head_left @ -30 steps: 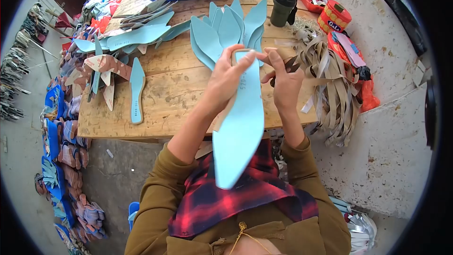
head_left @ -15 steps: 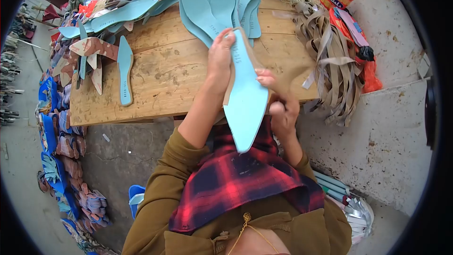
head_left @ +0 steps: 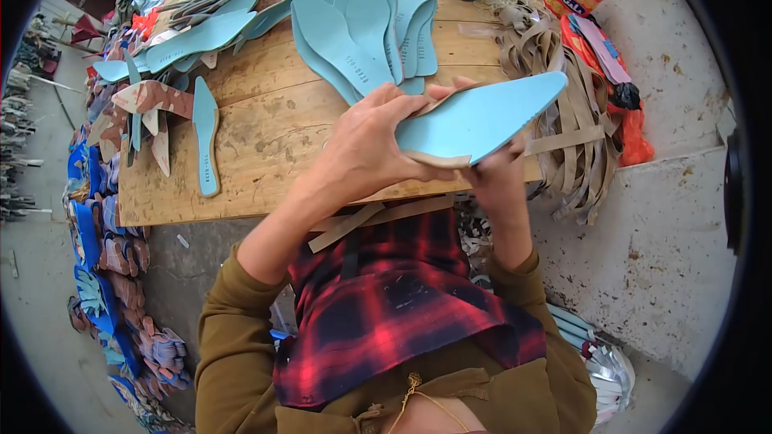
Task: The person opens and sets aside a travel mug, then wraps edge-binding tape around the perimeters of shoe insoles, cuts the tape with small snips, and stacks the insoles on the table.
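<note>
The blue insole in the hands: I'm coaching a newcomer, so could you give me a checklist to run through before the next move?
1. Left hand gripping the blue insole: ok.
2. Right hand free of tools: cannot tell; it is blurred and partly hidden under the insole.
3. Tan edging sound all round: cannot tell; it shows along part of the near edge, and the underside is hidden.
4. Single insole lying apart from both hands: ok, on the table to the left.
5. Lap area free of loose strips: not ok; tan strips show over the checked apron.
</note>
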`<state>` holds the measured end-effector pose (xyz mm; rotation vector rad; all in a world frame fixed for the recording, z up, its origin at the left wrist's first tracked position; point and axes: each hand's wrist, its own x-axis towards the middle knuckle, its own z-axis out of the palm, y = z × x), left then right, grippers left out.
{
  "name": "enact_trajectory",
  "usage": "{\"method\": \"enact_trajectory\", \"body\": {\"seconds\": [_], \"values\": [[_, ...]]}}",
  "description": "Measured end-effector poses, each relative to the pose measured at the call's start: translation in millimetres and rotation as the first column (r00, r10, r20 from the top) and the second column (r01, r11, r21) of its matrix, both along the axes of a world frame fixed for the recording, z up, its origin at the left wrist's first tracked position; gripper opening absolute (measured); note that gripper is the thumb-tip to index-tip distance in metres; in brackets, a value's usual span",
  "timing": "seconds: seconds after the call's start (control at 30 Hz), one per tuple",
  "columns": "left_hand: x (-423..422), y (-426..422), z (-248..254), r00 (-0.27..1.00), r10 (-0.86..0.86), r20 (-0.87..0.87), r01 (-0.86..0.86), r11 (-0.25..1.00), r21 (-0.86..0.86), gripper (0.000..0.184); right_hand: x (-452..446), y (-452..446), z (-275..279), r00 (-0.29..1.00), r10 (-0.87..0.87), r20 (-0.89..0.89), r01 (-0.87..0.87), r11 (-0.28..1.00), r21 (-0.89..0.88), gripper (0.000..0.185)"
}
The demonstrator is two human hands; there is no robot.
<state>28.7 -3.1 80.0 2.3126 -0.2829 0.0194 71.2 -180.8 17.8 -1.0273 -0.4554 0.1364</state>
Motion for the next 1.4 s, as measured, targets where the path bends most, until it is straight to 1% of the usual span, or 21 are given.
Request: {"method": "enact_trajectory", "body": {"seconds": [0.03,0.1,0.17,0.2,0.23,0.33,0.4,0.47,0.53,0.63,0.73,0.77,0.87,0.9,1.0,1.07,1.1,1.13,1.2,1.3,1.4], "values": [[1,1,6,0.996,-0.093,-0.008,0.092,0.994,-0.064,0.085,10,-12,-11,0.987,-0.009,-0.161,0.019,0.998,0.061,0.040],[5,3,3,0.973,-0.218,-0.080,0.211,0.974,-0.085,0.088,32,-22,-22,0.928,-0.197,-0.316,0.188,0.980,-0.060,0.010],[13,12,-4,0.950,-0.235,-0.207,0.245,0.969,0.023,0.091,26,-23,7,0.944,-0.255,-0.209,0.208,0.952,-0.223,0.013],[16,14,-8,0.960,-0.207,-0.189,0.206,0.978,-0.023,0.092,28,-20,19,0.954,-0.262,-0.146,0.212,0.933,-0.291,0.016],[18,16,-15,0.968,-0.182,-0.175,0.173,0.983,-0.067,0.093,32,-19,21,0.961,-0.266,-0.074,0.235,0.929,-0.288,0.020],[27,12,-27,0.961,-0.205,-0.183,0.153,0.952,-0.264,0.101,59,-17,4,0.947,-0.212,-0.242,0.184,0.974,-0.133,0.017],[36,13,-45,0.934,-0.245,-0.261,0.138,0.920,-0.368,0.103,78,-15,-30,0.988,-0.137,0.064,0.150,0.843,-0.516,0.032],[36,19,-58,0.919,-0.270,-0.287,0.134,0.899,-0.417,0.103,77,-20,-59,0.970,-0.108,0.220,0.227,0.731,-0.643,0.043],[32,25,-64,0.912,-0.293,-0.287,0.114,0.853,-0.509,0.103,46,-24,-43,0.999,-0.039,-0.035,0.011,0.809,-0.588,0.045],[21,28,-62,0.907,-0.267,-0.326,0.039,0.824,-0.566,0.100,19,-24,-27,0.912,0.152,-0.380,-0.313,0.858,-0.408,0.047],[8,32,-45,0.872,-0.318,-0.373,0.173,0.912,-0.372,0.108,9,-19,-29,0.791,0.322,-0.520,-0.451,0.881,-0.140,0.039],[1,36,-41,0.876,-0.261,-0.405,0.192,0.960,-0.202,0.107,7,-17,-28,0.760,0.359,-0.542,-0.462,0.885,-0.061,0.037],[-11,48,-45,0.918,-0.304,-0.256,0.296,0.953,-0.069,0.106,1,-6,-30,0.709,0.371,-0.599,-0.450,0.893,0.020,0.021],[-14,50,-38,0.914,-0.276,-0.297,0.277,0.960,-0.037,0.104,4,1,-35,0.711,0.381,-0.591,-0.470,0.882,0.004,0.019],[-19,57,-39,0.947,-0.258,-0.190,0.252,0.966,-0.055,0.083,13,4,-25,0.737,0.386,-0.555,-0.509,0.857,-0.080,0.017],[-23,65,-53,0.917,-0.150,-0.369,0.051,0.963,-0.265,0.069,26,0,-20,0.814,0.320,-0.484,-0.452,0.873,-0.182,0.019],[-25,68,-63,0.882,-0.115,-0.456,-0.060,0.934,-0.352,0.063,30,0,-25,0.832,0.247,-0.497,-0.342,0.933,-0.110,0.019],[-31,58,-68,0.888,-0.107,-0.448,-0.221,0.755,-0.617,0.041,29,3,-26,0.815,0.291,-0.501,-0.384,0.919,-0.092,0.019],[-43,38,-64,0.834,-0.119,-0.539,-0.444,0.437,-0.783,0.037,18,11,-29,0.772,0.365,-0.520,-0.459,0.887,-0.058,0.019],[-57,24,-78,0.826,-0.165,-0.538,-0.465,0.340,-0.818,0.033,-2,28,-38,0.810,0.335,-0.482,-0.456,0.876,-0.156,0.026],[-61,21,-77,0.910,0.027,-0.413,-0.355,0.563,-0.746,0.034,-11,50,-37,0.885,0.266,-0.382,-0.366,0.905,-0.219,0.032]]}}
